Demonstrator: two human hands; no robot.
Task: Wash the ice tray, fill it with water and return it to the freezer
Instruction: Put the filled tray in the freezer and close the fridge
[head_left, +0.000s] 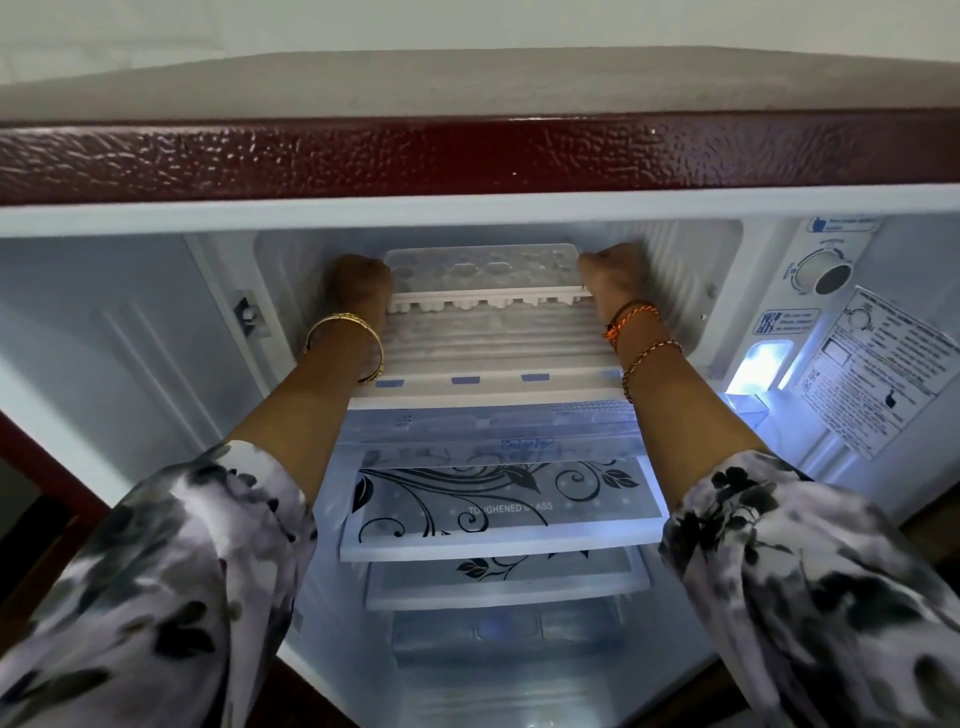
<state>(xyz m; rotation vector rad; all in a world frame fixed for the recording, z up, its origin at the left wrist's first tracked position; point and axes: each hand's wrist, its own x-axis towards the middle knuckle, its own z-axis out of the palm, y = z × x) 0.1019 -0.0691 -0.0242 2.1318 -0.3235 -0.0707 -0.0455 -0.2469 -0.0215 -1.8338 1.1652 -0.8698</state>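
Observation:
A white ice tray (483, 275) with flower-shaped cells is held level inside the freezer compartment (493, 338) at the top of the open fridge. My left hand (358, 283) grips its left end and my right hand (615, 278) grips its right end. Both arms reach deep into the compartment. The tray hovers just above the ribbed freezer floor; I cannot tell whether the cells hold water.
The dark red fridge top (467, 156) runs across above the opening. A thermostat dial (831, 275) and a lit lamp (758, 369) sit on the right inner wall. Glass shelves (498, 509) with a leaf pattern lie below the freezer.

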